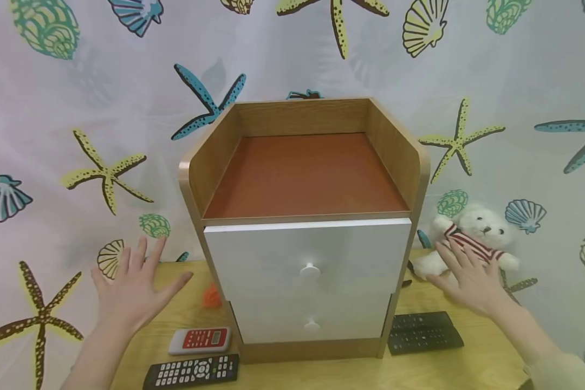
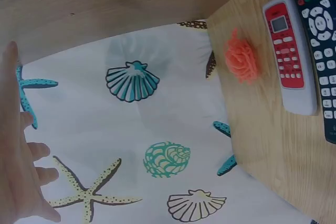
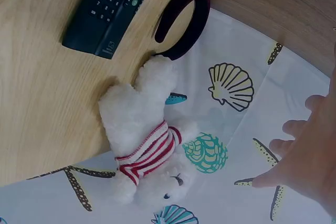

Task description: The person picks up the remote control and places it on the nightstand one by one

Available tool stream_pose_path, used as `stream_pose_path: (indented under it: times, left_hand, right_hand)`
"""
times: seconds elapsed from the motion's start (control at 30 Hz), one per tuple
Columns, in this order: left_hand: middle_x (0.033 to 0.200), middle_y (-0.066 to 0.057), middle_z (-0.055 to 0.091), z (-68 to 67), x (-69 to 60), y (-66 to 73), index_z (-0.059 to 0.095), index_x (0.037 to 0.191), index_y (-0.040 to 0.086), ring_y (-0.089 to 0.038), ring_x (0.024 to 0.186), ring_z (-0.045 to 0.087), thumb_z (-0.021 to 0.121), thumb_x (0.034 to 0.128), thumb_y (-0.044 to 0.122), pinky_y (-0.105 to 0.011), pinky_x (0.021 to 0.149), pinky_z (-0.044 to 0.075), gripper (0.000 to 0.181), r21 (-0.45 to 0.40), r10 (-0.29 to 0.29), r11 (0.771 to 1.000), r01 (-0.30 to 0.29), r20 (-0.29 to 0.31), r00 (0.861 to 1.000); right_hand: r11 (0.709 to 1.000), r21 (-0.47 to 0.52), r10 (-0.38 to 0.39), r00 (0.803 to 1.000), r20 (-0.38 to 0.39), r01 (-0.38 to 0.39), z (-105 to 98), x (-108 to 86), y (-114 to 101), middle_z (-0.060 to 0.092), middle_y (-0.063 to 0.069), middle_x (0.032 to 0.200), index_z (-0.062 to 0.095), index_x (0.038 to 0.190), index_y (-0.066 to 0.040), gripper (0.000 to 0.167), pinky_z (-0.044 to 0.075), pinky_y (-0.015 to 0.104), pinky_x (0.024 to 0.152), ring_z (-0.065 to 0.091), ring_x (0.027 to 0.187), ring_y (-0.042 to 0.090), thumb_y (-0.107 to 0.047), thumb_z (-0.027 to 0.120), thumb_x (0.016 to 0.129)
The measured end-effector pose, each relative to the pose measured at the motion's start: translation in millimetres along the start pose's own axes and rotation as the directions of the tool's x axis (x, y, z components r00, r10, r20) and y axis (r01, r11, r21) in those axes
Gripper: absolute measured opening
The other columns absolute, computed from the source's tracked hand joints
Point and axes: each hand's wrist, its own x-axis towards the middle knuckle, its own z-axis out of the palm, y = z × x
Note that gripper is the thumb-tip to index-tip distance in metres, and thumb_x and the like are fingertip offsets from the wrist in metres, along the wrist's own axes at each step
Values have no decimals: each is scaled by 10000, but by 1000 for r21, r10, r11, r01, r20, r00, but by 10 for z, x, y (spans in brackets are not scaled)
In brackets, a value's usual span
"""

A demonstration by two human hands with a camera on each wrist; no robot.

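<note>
A small wooden cabinet [image 1: 307, 173] with a brown top and two white drawers stands in the middle; the upper drawer [image 1: 273, 254] sits above the lower one [image 1: 283, 319]. To its left my left hand [image 1: 131, 290] is raised with fingers spread, holding nothing; the left wrist view shows that hand [image 2: 23, 156] at its left edge. My right hand [image 1: 475, 284], fingers spread and empty, is raised right of the cabinet, overlapping the white teddy bear [image 1: 480, 227] in the head view. In the right wrist view the hand [image 3: 310, 156] is apart from the bear [image 3: 131, 114].
Left of the cabinet lie a red-and-white remote [image 1: 200, 341], a black remote [image 1: 190, 372] and an orange scrunchie-like thing [image 2: 241, 59]. On the right are a black folded keypad-like device [image 1: 424, 333] and a dark headband [image 3: 198, 24]. A patterned cloth [image 1: 127, 81] hangs behind.
</note>
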Motion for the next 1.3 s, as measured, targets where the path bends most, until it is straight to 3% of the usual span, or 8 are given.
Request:
stream_pose_path:
  times: [0.27, 0.43, 0.63, 0.87, 0.93, 1.03, 1.13, 1.3]
  left_hand:
    - [1510, -237, 259, -241, -117, 144, 116, 1522, 173, -536, 1291, 301, 447, 946, 503, -705, 983, 240, 741, -283, -19, 959, -2, -71, 997]
    - [1472, -236, 341, -371, -166, 285, 257, 1494, 169, -525, 1293, 324, 478, 962, 387, -691, 998, 260, 616, -457, -56, 889, -24, -161, 985]
    - [1468, -193, 376, -499, -229, 478, 330, 1466, 246, -495, 1315, 329, 507, 954, 328, -688, 1024, 244, 548, -545, -64, 836, -69, -220, 973]
    - [1497, -94, 365, -633, -229, 763, 352, 1441, 339, -482, 1301, 368, 545, 937, 306, -682, 1017, 271, 541, -622, -44, 776, -101, -214, 976]
    - [1491, -62, 380, -670, -212, 838, 368, 1433, 336, -431, 1302, 402, 540, 942, 293, -583, 1058, 320, 522, -655, -53, 749, -97, -206, 977]
    - [1475, -31, 409, -736, -160, 964, 394, 1428, 271, -281, 1334, 418, 520, 958, 267, -291, 1077, 378, 486, -738, -89, 668, -95, -207, 974]
    - [1457, -9, 440, -810, -101, 1090, 425, 1413, 204, -143, 1339, 416, 530, 955, 235, -90, 1001, 366, 471, -824, -139, 557, -108, -221, 965]
    - [1431, -46, 472, -894, -22, 1250, 473, 1381, 153, -153, 1322, 440, 591, 917, 196, -126, 998, 387, 481, -890, -174, 430, -151, -246, 954]
  right_hand:
    - [957, 279, -58, 996, -66, 74, 58, -116, 4, 325, 331, 1429, 171, 1500, -58, 889, 276, 733, 937, 324, 1249, 564, -358, 685, 840]
    - [924, 382, 1, 1000, -28, 10, 154, -181, -6, 415, 307, 1359, 218, 1459, 15, 847, 371, 683, 907, 421, 1191, 530, -347, 681, 850]
    - [879, 476, 9, 1000, -12, -2, 331, -246, -11, 453, 327, 1299, 264, 1423, 53, 783, 444, 618, 886, 472, 1133, 529, -277, 687, 853]
    - [895, 446, 5, 1000, 22, -14, 571, -364, 48, 490, 338, 1267, 294, 1413, 59, 828, 436, 647, 860, 513, 1095, 527, -325, 720, 815]
    - [892, 452, 5, 999, 46, -25, 649, -391, 66, 489, 329, 1276, 287, 1418, 56, 842, 440, 646, 852, 507, 1109, 521, -342, 719, 814]
    - [894, 448, -7, 998, 58, -20, 785, -424, 99, 488, 317, 1281, 301, 1404, 70, 847, 443, 644, 848, 504, 1117, 505, -350, 727, 804]
    - [892, 452, -21, 999, 48, -4, 922, -457, 124, 500, 322, 1262, 331, 1380, 75, 835, 442, 650, 842, 506, 1108, 504, -331, 749, 782]
    - [898, 440, -30, 1000, 7, 23, 1103, -527, 153, 540, 301, 1198, 401, 1323, 82, 812, 438, 647, 840, 524, 1071, 471, -306, 794, 727]
